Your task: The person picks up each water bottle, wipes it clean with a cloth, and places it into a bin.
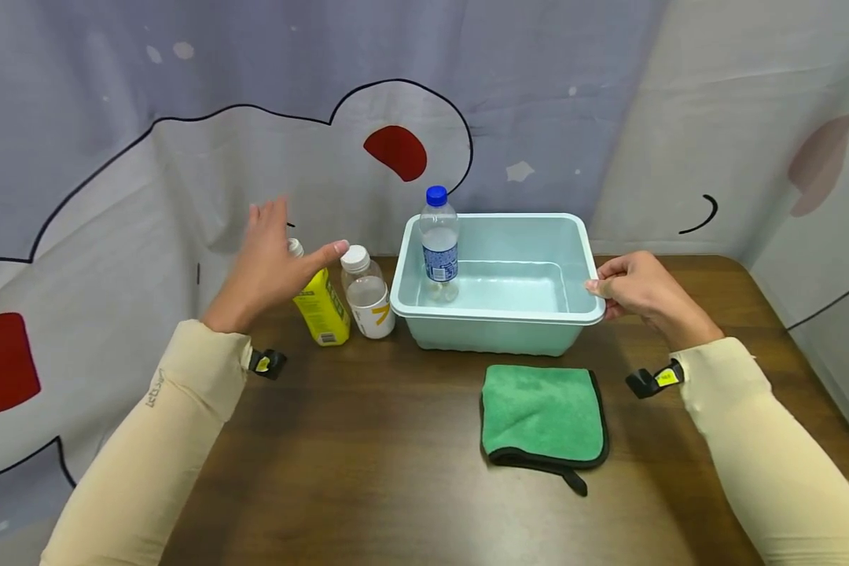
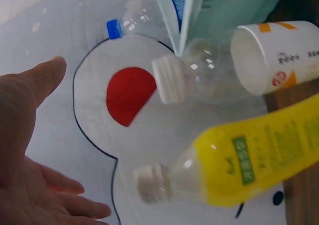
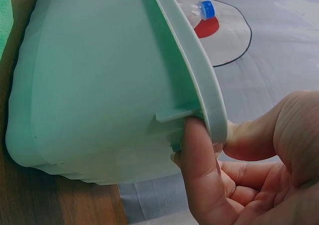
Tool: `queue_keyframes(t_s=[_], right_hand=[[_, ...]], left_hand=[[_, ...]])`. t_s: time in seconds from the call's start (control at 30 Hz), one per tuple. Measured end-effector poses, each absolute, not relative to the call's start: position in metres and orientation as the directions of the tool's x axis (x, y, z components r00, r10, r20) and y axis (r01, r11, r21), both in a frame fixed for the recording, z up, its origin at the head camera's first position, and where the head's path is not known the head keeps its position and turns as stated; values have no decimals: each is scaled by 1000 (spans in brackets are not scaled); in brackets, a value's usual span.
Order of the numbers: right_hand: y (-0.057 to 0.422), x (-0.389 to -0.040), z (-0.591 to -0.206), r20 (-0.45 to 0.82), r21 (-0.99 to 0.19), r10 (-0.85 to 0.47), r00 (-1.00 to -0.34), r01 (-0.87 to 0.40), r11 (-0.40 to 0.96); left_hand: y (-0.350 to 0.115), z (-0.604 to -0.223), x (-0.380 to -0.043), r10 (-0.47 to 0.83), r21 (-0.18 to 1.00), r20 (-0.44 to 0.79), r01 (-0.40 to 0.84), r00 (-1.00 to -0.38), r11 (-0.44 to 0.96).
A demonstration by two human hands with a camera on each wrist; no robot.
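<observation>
A light green plastic basin (image 1: 495, 334) stands on the table. My right hand (image 1: 640, 295) pinches its right rim, thumb over the top and fingers beneath, as the right wrist view shows. Inside the basin, at its left end, a clear bottle with a blue cap (image 1: 439, 244) stands upright. My left hand (image 1: 265, 263) is spread in the air with nothing in it, nearest to a yellow-labelled bottle (image 1: 323, 310). Beside that bottle stands a clear bottle with a white cap and white label (image 1: 369, 299). Both white-capped bottles also show in the left wrist view.
A folded green cloth (image 1: 543, 413) with black edging lies in front of the basin on the brown wooden table (image 1: 368, 456). A patterned curtain (image 1: 538, 94) hangs behind the table's back edge and along the left side. Another light panel borders the right.
</observation>
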State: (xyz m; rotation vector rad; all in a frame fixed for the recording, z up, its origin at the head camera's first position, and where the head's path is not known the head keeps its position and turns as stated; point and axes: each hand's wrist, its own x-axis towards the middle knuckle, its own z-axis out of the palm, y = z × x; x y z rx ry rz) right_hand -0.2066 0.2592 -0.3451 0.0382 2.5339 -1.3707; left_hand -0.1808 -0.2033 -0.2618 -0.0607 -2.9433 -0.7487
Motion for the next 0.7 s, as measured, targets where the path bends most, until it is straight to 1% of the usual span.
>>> queue_keyframes(t_s=[0.27, 0.5, 0.7], right_hand=[[259, -207, -346, -240, -825, -100, -966, 148, 546], [259, -206, -347, -251, -822, -90, -964, 163, 545], [258, -207, -346, -246, -827, -87, -965, 162, 539]], left_hand=[[-227, -281, -178, -64, 523, 115, 5, -991, 852], [-241, -309, -177, -53, 548, 117, 20, -992, 836], [-244, -331, -177, -65, 572, 92, -1, -994, 820]])
